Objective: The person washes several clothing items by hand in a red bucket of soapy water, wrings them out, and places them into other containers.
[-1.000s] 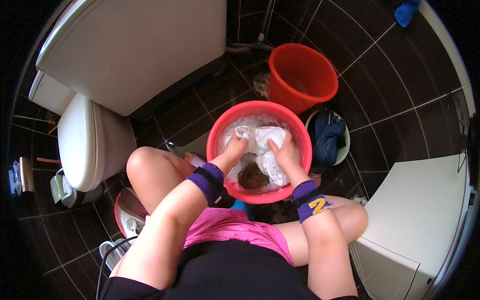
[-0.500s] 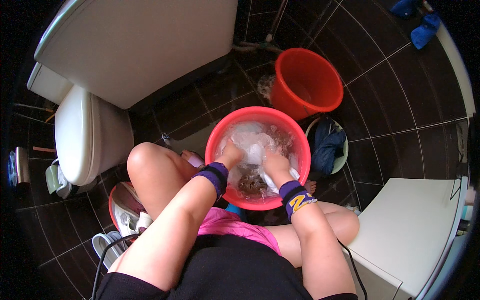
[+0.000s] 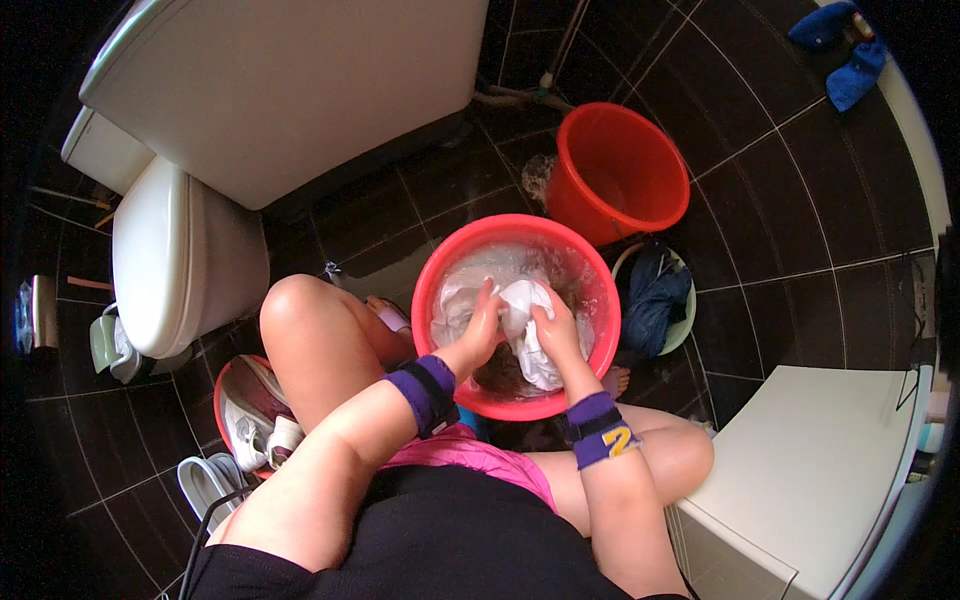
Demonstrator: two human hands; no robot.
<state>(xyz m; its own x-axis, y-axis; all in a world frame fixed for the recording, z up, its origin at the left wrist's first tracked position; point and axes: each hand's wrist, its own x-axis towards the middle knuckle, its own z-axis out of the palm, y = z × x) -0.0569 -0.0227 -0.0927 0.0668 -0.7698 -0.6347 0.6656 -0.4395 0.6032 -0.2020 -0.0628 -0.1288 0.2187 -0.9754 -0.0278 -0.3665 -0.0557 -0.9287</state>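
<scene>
The hands are opening apart now, no longer bunching as fists in the basin (image 3: 515, 223)! The left hand (image 3: 482, 328), just left of the basin's middle, is loosening, fingers pointing up toward the far rim; it's meeting the cloth, but whether it's pinching any, I can't tell. A dark item (image 3: 497, 378) is lying at the basin's near side, half hidden, showing less than a moment ago. The white cloth (image 3: 537, 368) is bunching up mid-basin and trailing toward the near right. The right hand (image 3: 560, 333), right of the basin's middle, is closing round a fold, thumb on top. So the right is seemingly doing the holding, with the left riding looser.

On to the edges! Left of the basin, the left knee (image 3: 300, 310) is standing near, narrowing that flank. Beyond the basin's far left, dark floor (image 3: 370, 225) is stretching away. Inside the far rim, sudsy water (image 3: 490, 262) is giving the hands their best play, I'd judge. At the basin's far right, the bucket (image 3: 580, 205) is crowding close; right of the basin, the pail (image 3: 684, 322) is sitting just beside it, jeans-blue clothing (image 3: 655, 300) filling it. To the basin's near right, the right knee (image 3: 685, 455) is hemming things in.
</scene>
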